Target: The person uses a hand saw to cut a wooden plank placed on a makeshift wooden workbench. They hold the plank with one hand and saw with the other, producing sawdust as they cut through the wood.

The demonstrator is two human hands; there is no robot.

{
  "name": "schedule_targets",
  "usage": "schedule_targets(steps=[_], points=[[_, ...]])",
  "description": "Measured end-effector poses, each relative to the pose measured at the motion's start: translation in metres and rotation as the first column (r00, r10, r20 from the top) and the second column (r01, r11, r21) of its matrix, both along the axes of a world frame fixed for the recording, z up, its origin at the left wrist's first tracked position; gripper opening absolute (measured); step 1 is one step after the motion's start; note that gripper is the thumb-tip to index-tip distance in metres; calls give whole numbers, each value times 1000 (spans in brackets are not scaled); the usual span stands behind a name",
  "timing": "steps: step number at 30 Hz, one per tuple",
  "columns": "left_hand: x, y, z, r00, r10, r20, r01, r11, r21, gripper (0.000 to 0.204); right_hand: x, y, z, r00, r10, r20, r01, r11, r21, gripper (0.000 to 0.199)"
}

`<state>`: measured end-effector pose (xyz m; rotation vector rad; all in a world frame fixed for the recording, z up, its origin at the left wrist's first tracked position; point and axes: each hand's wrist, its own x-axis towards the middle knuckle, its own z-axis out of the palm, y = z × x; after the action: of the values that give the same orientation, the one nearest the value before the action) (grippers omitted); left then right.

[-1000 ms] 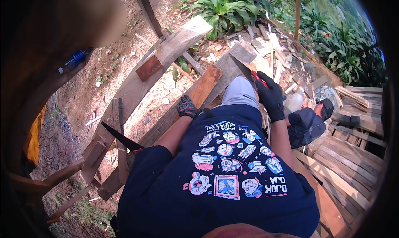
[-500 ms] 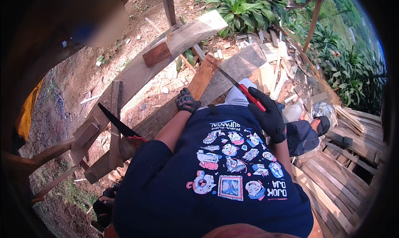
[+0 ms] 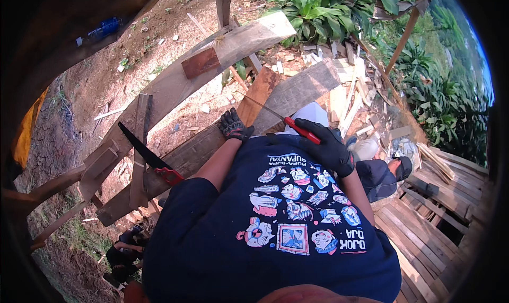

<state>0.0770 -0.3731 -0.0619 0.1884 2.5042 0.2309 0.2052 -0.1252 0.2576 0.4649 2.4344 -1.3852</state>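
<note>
In my right hand (image 3: 326,148), in a black glove, is the red handle of a handsaw (image 3: 304,131). Its thin blade slants up and left across a reddish-brown board (image 3: 261,91); whether the teeth bite into the wood I cannot tell. My left hand (image 3: 233,126), gloved too, rests with spread fingers on a grey plank (image 3: 196,146) beside the board's left edge. Farther left, a second saw (image 3: 142,148) with a black blade and red handle lies over the timbers, untouched by either hand.
A long curved timber (image 3: 175,94) bears a short reddish block (image 3: 201,63). Right of me a person in dark clothes (image 3: 377,177) crouches by wooden slats (image 3: 424,223); another person (image 3: 124,255) is at lower left. Offcuts (image 3: 344,70) lie ahead. A blue-labelled bottle (image 3: 103,30) is at upper left.
My right hand and the saw have moved left, the blade now farther across the board. The fingers of my left hand have spread. A blurred shape at upper left has gone, uncovering the bottle.
</note>
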Motion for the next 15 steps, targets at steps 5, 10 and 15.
schedule_targets(steps=[5,10,15], points=[[-5,-1,-2,997,8,72,-7,1000,-12,130,-8,-2,8,999,4,48,-2,999,-45,58],[-18,3,14,972,-10,234,15,1000,-20,141,-16,-10,21,996,55,69,-54,998,-25,58],[-28,-4,22,948,-76,309,75,997,15,148,-37,-14,30,987,118,106,-125,990,60,55]])
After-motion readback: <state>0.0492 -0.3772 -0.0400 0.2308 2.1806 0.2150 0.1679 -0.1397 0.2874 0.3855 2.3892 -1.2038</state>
